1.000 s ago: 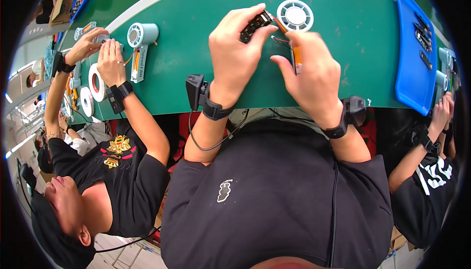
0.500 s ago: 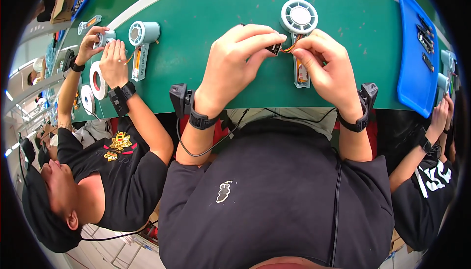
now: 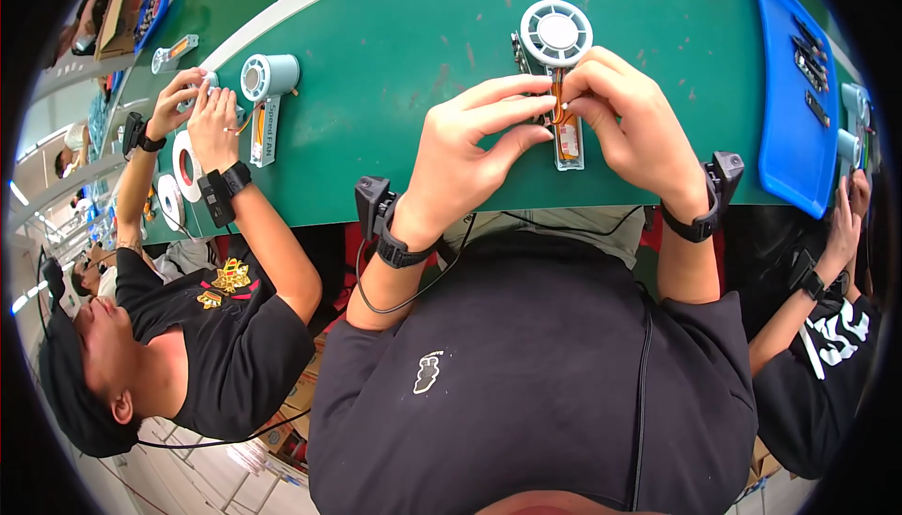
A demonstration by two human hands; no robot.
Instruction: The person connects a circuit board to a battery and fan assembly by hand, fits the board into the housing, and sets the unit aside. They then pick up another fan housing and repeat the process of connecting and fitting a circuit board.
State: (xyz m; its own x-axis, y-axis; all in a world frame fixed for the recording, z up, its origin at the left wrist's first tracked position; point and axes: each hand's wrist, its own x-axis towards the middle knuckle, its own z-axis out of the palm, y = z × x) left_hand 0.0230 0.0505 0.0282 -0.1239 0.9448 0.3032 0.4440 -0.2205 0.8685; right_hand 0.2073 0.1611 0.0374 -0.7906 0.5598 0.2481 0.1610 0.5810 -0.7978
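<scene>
A light blue handheld fan (image 3: 556, 33) lies in front of me, its round grille up and its handle pointing toward me. The handle (image 3: 569, 150) is open, showing a battery and orange, red and dark wires. My left hand (image 3: 474, 153) pinches at the wires' left side, closed on a narrow black circuit board (image 3: 519, 53) whose far end sticks out beside the grille. Fingers cover the board's middle. From the right, my right hand (image 3: 634, 125) pinches the thin wires (image 3: 558, 92) above the handle, with a small white bit at its fingertips.
A blue tray (image 3: 769, 139) with several black parts lies on the right of the green table (image 3: 395, 73). To the left, a co-worker's hands (image 3: 214, 125) work beside another fan (image 3: 270, 78) and tape rolls (image 3: 188, 165). Another person's hands (image 3: 846, 219) show at far right.
Both my hands have come closer together over the handle, the left moving right and toward me. The circuit board has turned and now lies along the fan's left side.
</scene>
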